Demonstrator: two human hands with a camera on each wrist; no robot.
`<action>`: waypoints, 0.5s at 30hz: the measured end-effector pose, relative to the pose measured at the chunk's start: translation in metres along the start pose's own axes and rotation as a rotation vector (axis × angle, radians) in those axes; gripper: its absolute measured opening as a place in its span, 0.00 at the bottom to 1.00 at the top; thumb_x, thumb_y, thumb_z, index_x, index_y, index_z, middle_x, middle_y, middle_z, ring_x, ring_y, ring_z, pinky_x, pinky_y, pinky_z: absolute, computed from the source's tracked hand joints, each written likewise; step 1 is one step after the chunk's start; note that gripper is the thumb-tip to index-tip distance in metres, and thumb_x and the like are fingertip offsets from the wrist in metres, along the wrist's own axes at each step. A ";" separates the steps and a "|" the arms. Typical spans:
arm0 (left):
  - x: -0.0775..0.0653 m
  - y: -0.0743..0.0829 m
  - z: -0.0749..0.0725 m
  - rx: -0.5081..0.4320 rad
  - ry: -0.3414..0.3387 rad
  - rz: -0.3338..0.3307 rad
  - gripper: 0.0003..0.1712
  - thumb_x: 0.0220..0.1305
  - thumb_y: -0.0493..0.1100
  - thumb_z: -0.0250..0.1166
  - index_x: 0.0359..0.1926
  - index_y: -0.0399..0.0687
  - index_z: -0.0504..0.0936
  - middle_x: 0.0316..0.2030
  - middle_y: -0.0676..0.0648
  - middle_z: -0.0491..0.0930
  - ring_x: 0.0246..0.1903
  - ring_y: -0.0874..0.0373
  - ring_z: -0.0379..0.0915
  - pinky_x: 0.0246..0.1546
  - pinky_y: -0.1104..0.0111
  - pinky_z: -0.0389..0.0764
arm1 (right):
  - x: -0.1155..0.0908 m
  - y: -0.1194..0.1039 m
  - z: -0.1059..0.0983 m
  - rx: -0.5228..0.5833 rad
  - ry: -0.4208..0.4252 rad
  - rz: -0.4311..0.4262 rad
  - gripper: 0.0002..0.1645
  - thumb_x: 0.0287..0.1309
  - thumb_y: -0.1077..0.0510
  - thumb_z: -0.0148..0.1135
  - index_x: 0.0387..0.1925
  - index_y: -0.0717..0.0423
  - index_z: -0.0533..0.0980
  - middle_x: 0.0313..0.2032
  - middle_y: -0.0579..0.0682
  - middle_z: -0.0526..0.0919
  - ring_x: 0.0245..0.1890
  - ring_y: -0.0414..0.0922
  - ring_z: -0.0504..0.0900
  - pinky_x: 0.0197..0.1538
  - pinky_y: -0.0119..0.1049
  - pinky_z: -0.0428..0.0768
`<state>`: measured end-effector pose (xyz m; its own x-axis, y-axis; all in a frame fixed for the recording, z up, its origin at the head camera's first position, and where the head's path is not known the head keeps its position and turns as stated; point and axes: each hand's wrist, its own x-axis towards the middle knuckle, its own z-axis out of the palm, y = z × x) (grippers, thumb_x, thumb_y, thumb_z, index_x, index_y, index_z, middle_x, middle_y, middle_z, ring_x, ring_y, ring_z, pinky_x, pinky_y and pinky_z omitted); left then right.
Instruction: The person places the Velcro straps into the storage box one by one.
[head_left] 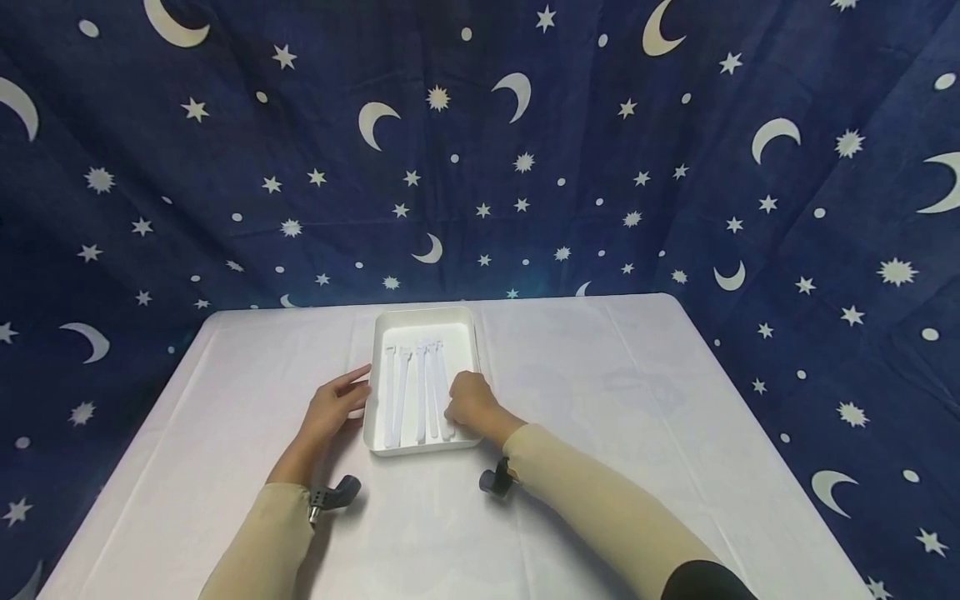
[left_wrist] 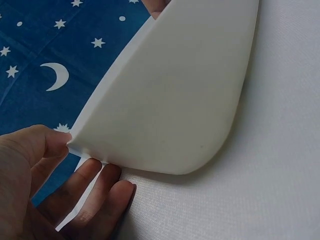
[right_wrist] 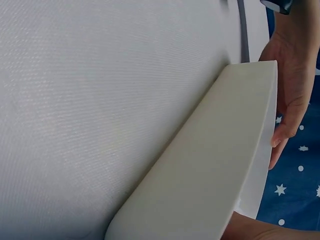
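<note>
A shallow white tray (head_left: 426, 316) lies on the table. Several flat white straps (head_left: 402, 392) with slotted square heads, like cable ties, lie lengthwise inside it, heads at the far end. My left hand (head_left: 335, 404) is at the tray's left wall, its fingers loosely spread. In the left wrist view, fingertips of the left hand (left_wrist: 95, 185) touch the rim and outer wall at a corner. My right hand (head_left: 474, 404) reaches over the right wall with its fingers bent down beside the rightmost strap. Its fingertips are hidden, so I cannot tell whether it holds that strap.
White cloth (head_left: 600, 400) covers the table around the tray. A dark blue curtain (head_left: 480, 183) with moons and stars hangs behind and at the sides. Small dark devices, such as the one at the left wrist (head_left: 336, 493), are worn on both wrists.
</note>
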<state>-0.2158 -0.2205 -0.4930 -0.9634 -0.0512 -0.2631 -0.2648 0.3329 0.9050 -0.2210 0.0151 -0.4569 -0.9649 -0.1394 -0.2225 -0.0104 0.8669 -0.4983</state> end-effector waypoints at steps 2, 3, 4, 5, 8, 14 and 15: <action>0.002 0.000 0.000 0.001 -0.001 0.007 0.33 0.69 0.51 0.60 0.72 0.53 0.66 0.66 0.35 0.70 0.57 0.40 0.76 0.44 0.62 0.87 | 0.001 -0.001 0.000 -0.005 0.005 -0.005 0.17 0.42 0.68 0.73 0.37 0.66 0.78 0.35 0.57 0.83 0.36 0.51 0.83 0.43 0.38 0.87; 0.003 0.000 0.000 0.001 0.000 0.008 0.33 0.69 0.50 0.60 0.72 0.53 0.66 0.66 0.35 0.70 0.57 0.40 0.76 0.44 0.62 0.87 | 0.001 -0.001 0.000 -0.005 0.006 -0.009 0.17 0.42 0.68 0.73 0.37 0.66 0.78 0.34 0.57 0.83 0.35 0.50 0.83 0.42 0.38 0.87; 0.004 0.000 0.000 -0.001 0.002 0.007 0.32 0.69 0.50 0.61 0.72 0.53 0.67 0.65 0.35 0.70 0.57 0.40 0.76 0.44 0.62 0.87 | 0.001 0.000 -0.001 0.001 0.003 -0.012 0.15 0.42 0.68 0.72 0.36 0.66 0.78 0.33 0.57 0.83 0.34 0.49 0.83 0.40 0.37 0.87; 0.005 -0.001 0.000 -0.003 0.003 0.009 0.32 0.69 0.49 0.61 0.72 0.53 0.67 0.65 0.35 0.71 0.57 0.40 0.76 0.44 0.61 0.87 | 0.001 0.000 -0.001 0.021 0.001 -0.017 0.14 0.43 0.69 0.72 0.35 0.66 0.79 0.31 0.56 0.83 0.31 0.48 0.82 0.37 0.36 0.86; 0.004 -0.002 0.000 0.027 0.005 0.022 0.31 0.69 0.48 0.60 0.71 0.51 0.67 0.64 0.34 0.71 0.55 0.41 0.78 0.45 0.61 0.87 | -0.001 0.003 -0.005 0.154 -0.024 -0.011 0.13 0.46 0.68 0.70 0.36 0.68 0.80 0.27 0.55 0.84 0.26 0.46 0.83 0.30 0.33 0.85; -0.005 0.014 -0.007 0.283 0.104 0.152 0.28 0.70 0.49 0.59 0.67 0.46 0.72 0.59 0.34 0.77 0.47 0.42 0.83 0.39 0.61 0.88 | -0.005 0.015 -0.041 0.325 0.085 -0.057 0.13 0.53 0.62 0.68 0.41 0.63 0.82 0.27 0.51 0.84 0.26 0.44 0.83 0.27 0.30 0.82; -0.007 0.020 -0.008 0.337 0.130 0.188 0.27 0.69 0.49 0.59 0.66 0.46 0.73 0.58 0.35 0.78 0.47 0.42 0.83 0.39 0.59 0.88 | -0.005 0.019 -0.050 0.307 0.119 -0.097 0.12 0.54 0.62 0.68 0.41 0.62 0.83 0.28 0.52 0.84 0.27 0.44 0.83 0.29 0.31 0.81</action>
<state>-0.2149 -0.2208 -0.4706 -0.9967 -0.0713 -0.0397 -0.0761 0.6368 0.7672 -0.2291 0.0557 -0.4234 -0.9874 -0.1412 -0.0715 -0.0411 0.6652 -0.7455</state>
